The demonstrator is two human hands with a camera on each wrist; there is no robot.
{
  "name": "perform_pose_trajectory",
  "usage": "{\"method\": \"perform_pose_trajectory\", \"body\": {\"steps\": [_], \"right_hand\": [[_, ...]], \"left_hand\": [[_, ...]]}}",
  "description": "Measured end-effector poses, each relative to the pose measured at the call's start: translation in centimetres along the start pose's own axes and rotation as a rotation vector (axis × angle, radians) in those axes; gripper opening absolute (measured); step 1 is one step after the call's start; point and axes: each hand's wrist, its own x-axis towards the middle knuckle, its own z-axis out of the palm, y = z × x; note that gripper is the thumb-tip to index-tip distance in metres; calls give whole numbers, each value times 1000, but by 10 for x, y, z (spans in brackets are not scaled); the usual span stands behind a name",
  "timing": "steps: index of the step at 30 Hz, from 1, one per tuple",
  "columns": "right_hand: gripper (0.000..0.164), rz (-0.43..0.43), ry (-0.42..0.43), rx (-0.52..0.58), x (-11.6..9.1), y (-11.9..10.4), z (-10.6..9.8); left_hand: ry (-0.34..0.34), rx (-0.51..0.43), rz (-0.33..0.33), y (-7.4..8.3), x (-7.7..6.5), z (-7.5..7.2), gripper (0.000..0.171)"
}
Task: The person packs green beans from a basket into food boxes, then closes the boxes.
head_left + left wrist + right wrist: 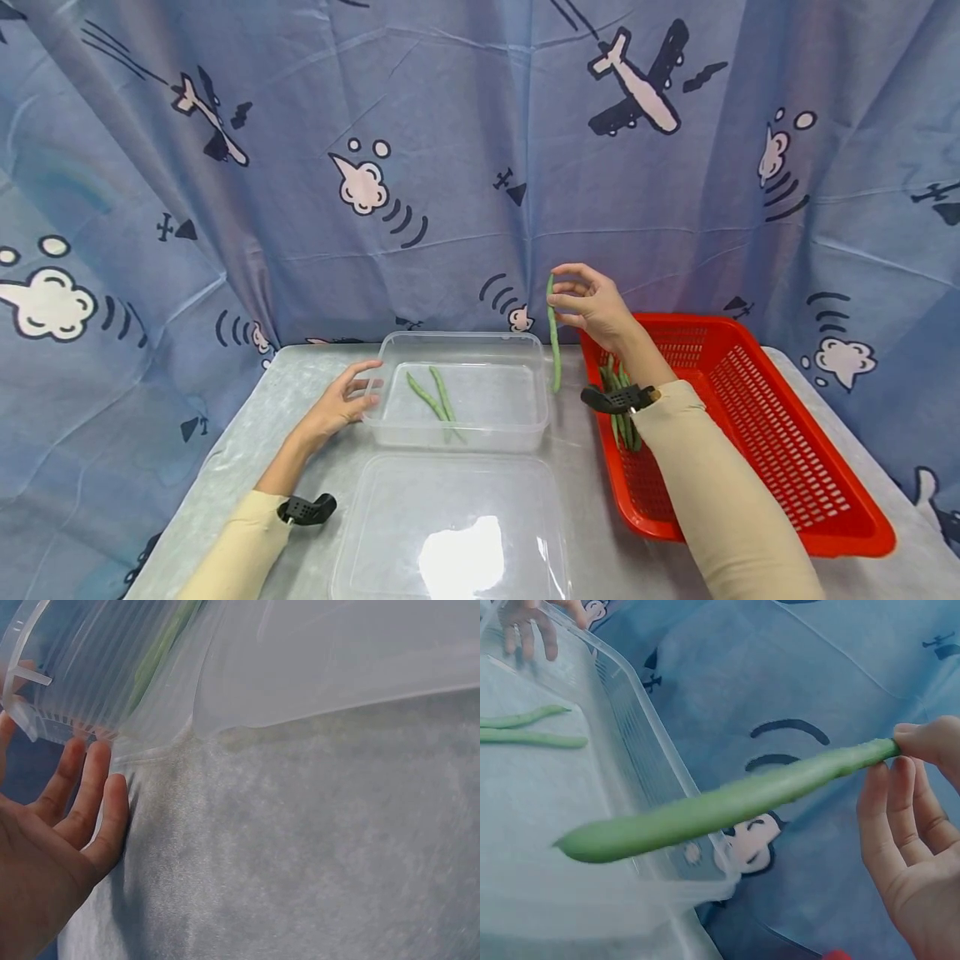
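My right hand (pixel 592 308) pinches a long green bean (pixel 554 342) by its upper end, between thumb and fingertips. The bean hangs down just beyond the right wall of a clear plastic container (pixel 510 437). In the right wrist view, the bean (pixel 705 814) stretches from the fingertips across the container's rim. Two more green beans (pixel 438 404) lie on the container's floor. At the container's left side, my left hand (pixel 341 404) rests with loosely spread fingers against the outer wall. Its fingers (pixel 94 784) touch near the wall's edge in the left wrist view.
A red plastic basket (pixel 772 400) stands on the right, with several green beans (pixel 621 400) at its left side, partly behind my right wrist. In front of the container lies a clear lid (pixel 390 517) on the grey tabletop (pixel 247 442). A blue patterned curtain (pixel 450 100) hangs behind.
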Motion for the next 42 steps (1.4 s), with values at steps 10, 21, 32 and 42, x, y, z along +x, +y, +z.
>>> {"method": "perform_pose_trajectory", "body": {"steps": [10,21,32,42], "right_hand": [[45,25,29,30,8,19,27],[53,58,26,-8,11,38,51],[46,91,-1,-43,11,57,79],[49,164,-11,-71,10,77,100]], "left_hand": [[5,10,-9,-1,0,0,59],[-4,26,2,3,3,0,59],[8,15,0,4,2,-1,60],[6,-3,4,0,1,-1,60]]}}
